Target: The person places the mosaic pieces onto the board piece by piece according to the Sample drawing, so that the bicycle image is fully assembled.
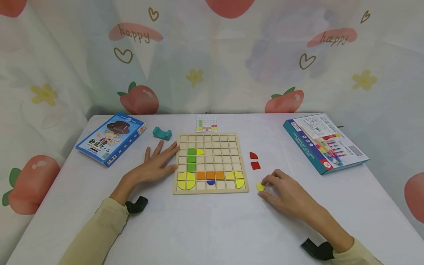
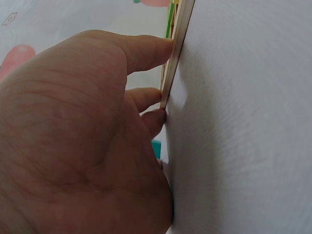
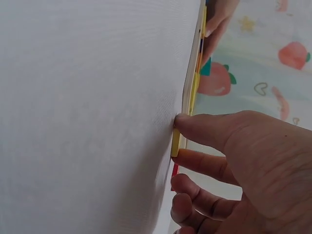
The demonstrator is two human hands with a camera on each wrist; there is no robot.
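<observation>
A square wooden grid board (image 1: 212, 192) lies mid-table in the head view. On it sit green squares (image 1: 191, 159), orange squares (image 1: 210, 175), a blue half-round piece (image 1: 211, 182) and several yellow quarter-round pieces (image 1: 186, 180). With fingers spread, my left hand (image 1: 153, 164) rests by the board's left edge; the left wrist view shows its thumb and fingertips touching the side. To the right of the board, my right hand (image 1: 288, 193) pinches a yellow quarter-round piece (image 1: 260, 187) between thumb and forefinger, at table level. Two red pieces, one quarter-round (image 1: 253, 156) and one squarish (image 1: 255, 165), lie beyond it.
A small printed pattern card (image 1: 207, 123) lies behind the board. To its left are a teal notched block (image 1: 162, 133) and a blue game box (image 1: 110, 138). Another box (image 1: 326, 143) lies at the back right. A patterned cloth (image 1: 212, 55) hangs behind the table.
</observation>
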